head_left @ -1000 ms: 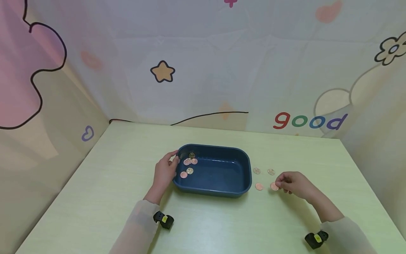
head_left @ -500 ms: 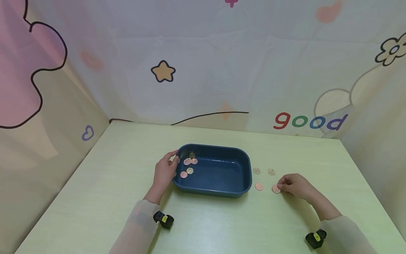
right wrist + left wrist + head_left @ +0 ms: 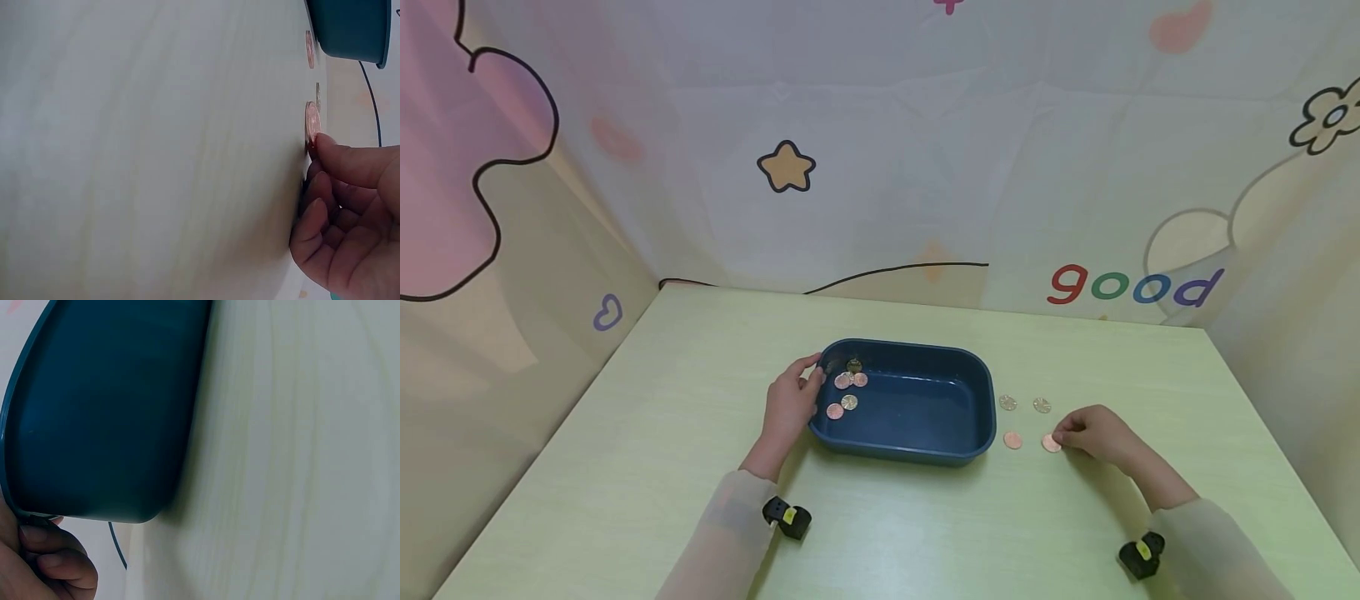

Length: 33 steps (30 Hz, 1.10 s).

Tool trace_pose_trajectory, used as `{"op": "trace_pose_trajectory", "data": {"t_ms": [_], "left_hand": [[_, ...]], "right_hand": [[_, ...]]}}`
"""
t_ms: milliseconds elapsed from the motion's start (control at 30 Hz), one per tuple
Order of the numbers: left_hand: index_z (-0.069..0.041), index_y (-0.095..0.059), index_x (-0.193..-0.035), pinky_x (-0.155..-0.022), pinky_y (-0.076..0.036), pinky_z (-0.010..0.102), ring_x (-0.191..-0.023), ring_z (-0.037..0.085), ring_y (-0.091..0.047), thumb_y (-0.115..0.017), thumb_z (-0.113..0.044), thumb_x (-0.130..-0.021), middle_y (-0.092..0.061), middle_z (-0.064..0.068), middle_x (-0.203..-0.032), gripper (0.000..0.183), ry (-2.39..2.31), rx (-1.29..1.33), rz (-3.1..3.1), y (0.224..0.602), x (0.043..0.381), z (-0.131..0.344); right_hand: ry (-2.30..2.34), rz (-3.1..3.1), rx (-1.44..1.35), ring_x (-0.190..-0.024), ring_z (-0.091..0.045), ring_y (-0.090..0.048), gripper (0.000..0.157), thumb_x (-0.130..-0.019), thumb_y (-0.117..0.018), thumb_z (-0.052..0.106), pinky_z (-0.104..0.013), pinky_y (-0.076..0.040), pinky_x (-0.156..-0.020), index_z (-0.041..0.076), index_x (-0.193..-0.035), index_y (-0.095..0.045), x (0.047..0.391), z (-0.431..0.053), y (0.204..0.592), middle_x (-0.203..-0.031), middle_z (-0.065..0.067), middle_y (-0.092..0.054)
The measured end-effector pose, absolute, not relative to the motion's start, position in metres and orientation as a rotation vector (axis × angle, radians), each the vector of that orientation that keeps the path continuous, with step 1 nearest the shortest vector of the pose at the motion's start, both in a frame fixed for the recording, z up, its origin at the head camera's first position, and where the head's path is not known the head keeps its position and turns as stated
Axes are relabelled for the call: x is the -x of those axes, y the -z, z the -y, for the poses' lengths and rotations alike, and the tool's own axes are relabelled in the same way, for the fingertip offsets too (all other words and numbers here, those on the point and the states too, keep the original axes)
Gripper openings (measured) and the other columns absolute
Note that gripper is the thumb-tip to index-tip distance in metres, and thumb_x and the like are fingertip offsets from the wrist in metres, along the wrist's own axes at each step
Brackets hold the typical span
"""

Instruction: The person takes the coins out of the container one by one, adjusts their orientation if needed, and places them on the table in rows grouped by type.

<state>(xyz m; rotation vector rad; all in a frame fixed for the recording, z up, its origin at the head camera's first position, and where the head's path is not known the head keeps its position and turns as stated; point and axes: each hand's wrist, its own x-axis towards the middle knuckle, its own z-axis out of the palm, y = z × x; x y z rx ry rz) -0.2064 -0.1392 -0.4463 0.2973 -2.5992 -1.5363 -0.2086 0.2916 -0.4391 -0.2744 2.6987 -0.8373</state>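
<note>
You've got a pale, faintly wood-grained table point(image 3: 880, 529) in front of you, boxed in by a printed cloth backdrop point(image 3: 895, 192) with an orange star point(image 3: 786, 167) and the word "good" point(image 3: 1135, 285) in coloured letters. Your blue tray point(image 3: 917, 417) sits mid-table, open side up, long axis running left to right with the right end angled a touch toward you. Inside, a handful of copper and gold coins point(image 3: 835, 412) bunch up at the left end, partly overlapping, so I can't get an exact count. The copper coin point(image 3: 1050, 443) you're working with is off the tray's right side, poking out of your fingers toward the tray, face mostly up. It's round, so no long axis there, and I can't tell if its far edge touches the table. Just past it are another copper coin point(image 3: 1012, 440) and two gold coins point(image 3: 1042, 405). Your right hand point(image 3: 1097, 435) comes in low from the right, thumb and finger pinching that coin, other fingers curled under. Your left hand point(image 3: 786, 406) grips the tray's left rim, forearm angling up from below.
</note>
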Motion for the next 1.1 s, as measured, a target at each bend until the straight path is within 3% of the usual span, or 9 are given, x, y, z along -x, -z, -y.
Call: {"op": "trace_pose_trajectory", "data": {"t_ms": [400, 1100], "left_hand": [[-0.005, -0.059, -0.143, -0.050, -0.035, 0.021, -0.048, 0.008, -0.043, -0.054, -0.018, -0.105, -0.042, -0.005, -0.056, 0.040, 1.544, -0.286, 2.588, 0.447, 0.206, 0.138], [-0.006, -0.059, -0.143, -0.051, -0.036, 0.021, -0.049, 0.008, -0.043, -0.054, -0.019, -0.105, -0.042, -0.005, -0.057, 0.040, 1.549, -0.298, 2.595, 0.446, 0.206, 0.139]], "right_hand": [[0.788, -2.736, 0.227, -0.079, -0.017, -0.054, 0.016, -0.097, -0.065, 0.008, -0.030, -0.045, -0.071, -0.006, -0.096, -0.073, 0.207, -0.287, 0.439, -0.091, -0.014, -0.070], [0.713, -2.835, 0.261, -0.077, -0.018, -0.052, 0.012, -0.095, -0.066, 0.005, -0.031, -0.043, -0.070, -0.002, -0.085, -0.068, 0.203, -0.279, 0.442, -0.083, -0.010, -0.066]]}}
